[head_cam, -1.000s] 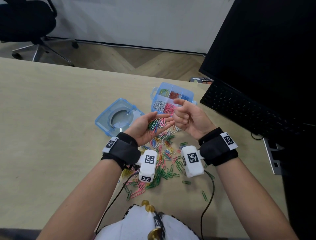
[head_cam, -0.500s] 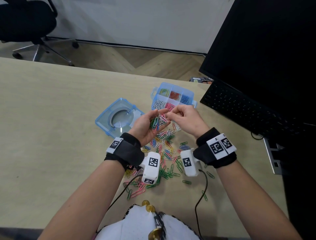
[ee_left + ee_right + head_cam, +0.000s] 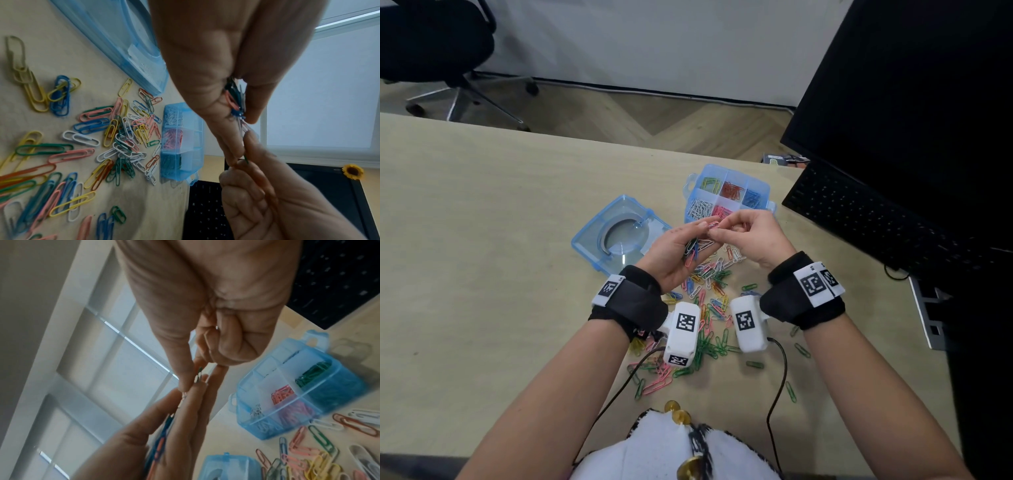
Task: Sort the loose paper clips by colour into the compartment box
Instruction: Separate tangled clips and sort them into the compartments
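My left hand (image 3: 683,245) hovers above the desk, and its thumb and fingers grip a bundle of mixed paper clips (image 3: 234,100). At that hand's fingertips my right hand (image 3: 724,229) pinches one clip (image 3: 714,225) from the bundle, with its other fingers curled in. Just beyond both hands sits the blue compartment box (image 3: 763,185), open, with yellow, red, blue, white, pink and green clips in separate cells; the right wrist view shows its near wall (image 3: 339,386). Under and behind my wrists a loose pile of coloured clips (image 3: 709,308) covers the desk.
The box's clear blue lid (image 3: 619,236) lies left of my hands. A black keyboard (image 3: 876,219) and a monitor (image 3: 928,102) fill the right side. Two cables (image 3: 777,394) trail from the wrist cameras toward me. An office chair (image 3: 431,44) stands beyond the desk's far edge.
My right hand came left from near the box to the left hand's fingertips and pinched a clip. The left hand tilted and its fingers closed more round the bundle.
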The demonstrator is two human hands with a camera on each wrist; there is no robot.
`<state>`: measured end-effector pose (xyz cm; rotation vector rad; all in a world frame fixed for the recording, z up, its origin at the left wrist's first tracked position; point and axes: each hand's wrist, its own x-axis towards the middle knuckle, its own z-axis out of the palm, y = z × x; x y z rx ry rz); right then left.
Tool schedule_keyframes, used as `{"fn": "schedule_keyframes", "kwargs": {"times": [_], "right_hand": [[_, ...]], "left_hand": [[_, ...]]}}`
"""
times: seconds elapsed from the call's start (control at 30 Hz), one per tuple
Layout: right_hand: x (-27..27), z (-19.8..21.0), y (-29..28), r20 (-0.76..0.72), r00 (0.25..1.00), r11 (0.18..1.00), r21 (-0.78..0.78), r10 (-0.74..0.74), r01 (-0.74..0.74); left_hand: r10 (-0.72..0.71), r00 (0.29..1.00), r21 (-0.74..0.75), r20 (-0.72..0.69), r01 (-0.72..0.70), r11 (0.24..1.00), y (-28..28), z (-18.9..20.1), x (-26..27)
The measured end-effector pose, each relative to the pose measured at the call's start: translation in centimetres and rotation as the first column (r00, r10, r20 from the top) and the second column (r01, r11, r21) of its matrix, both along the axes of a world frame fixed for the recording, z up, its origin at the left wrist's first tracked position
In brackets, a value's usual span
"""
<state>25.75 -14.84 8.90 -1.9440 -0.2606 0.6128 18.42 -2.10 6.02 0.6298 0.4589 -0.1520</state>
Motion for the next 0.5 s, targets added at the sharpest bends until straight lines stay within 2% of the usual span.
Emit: {"fn": "schedule_keyframes", "kwargs": {"times": [0.23,0.33,0.5], "right_hand": [[0.91,-0.06,-0.88,-0.029,0.998,0.999,-0.011,-0.047,0.046],[0.75,0.11,-0.89,0.03,1.0,1.0,0.005,-0.011,0.011],[0.44,0.61,-0.9,0.146,0.986,0.992,-0.113,0.076,-0.059]], "left_hand": [[-0.086,0.996,0.009,0.036,0.086,0.996,0.38,0.51,-0.13],[-0.099,0.995,0.021,0.031,0.099,0.995,0.37,0.64,-0.01],[-0.075,0.997,0.019,0.005,0.075,0.997,0.47,0.69,0.01]]}}
